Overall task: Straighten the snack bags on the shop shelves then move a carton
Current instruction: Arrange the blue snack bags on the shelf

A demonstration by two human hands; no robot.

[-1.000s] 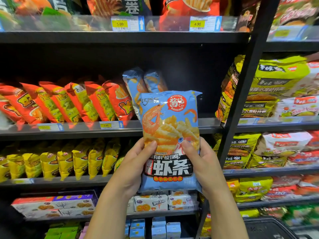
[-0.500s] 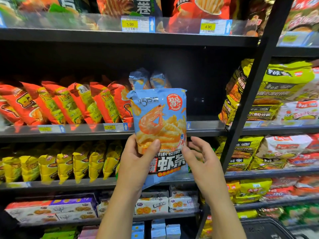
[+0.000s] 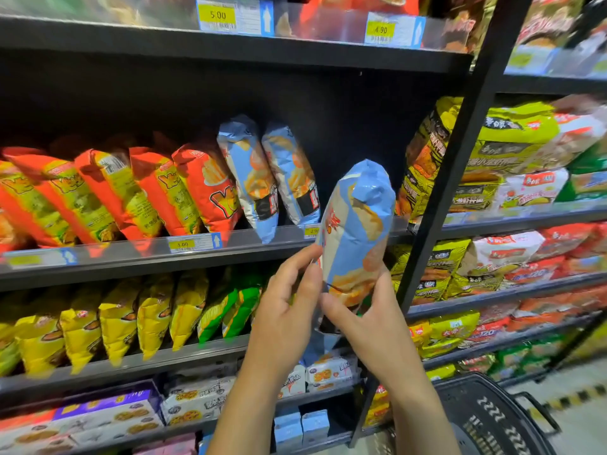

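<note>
I hold a blue shrimp-snack bag [image 3: 356,224] upright and edge-on in front of the middle shelf [image 3: 131,257]. My right hand [image 3: 371,326] grips its lower part, thumb on the right side. My left hand [image 3: 285,310] pinches the bag's left edge between thumb and fingertips. Two more blue bags [image 3: 262,178] lean on the shelf just left of it, beside a row of orange bags [image 3: 138,192]. Small blue cartons [image 3: 300,428] stand on the lowest shelf below my hands.
Yellow and green bags [image 3: 131,316] fill the shelf below. Biscuit boxes [image 3: 197,402] lie under those. A black upright [image 3: 450,192] separates a right bay packed with noodle packs [image 3: 512,149]. A black shopping basket [image 3: 486,418] sits at the bottom right.
The bag has turned from face-on to edge-on and shifted right. My right hand, open beside it before, now grips its lower part; my left hand has slid to its edge.
</note>
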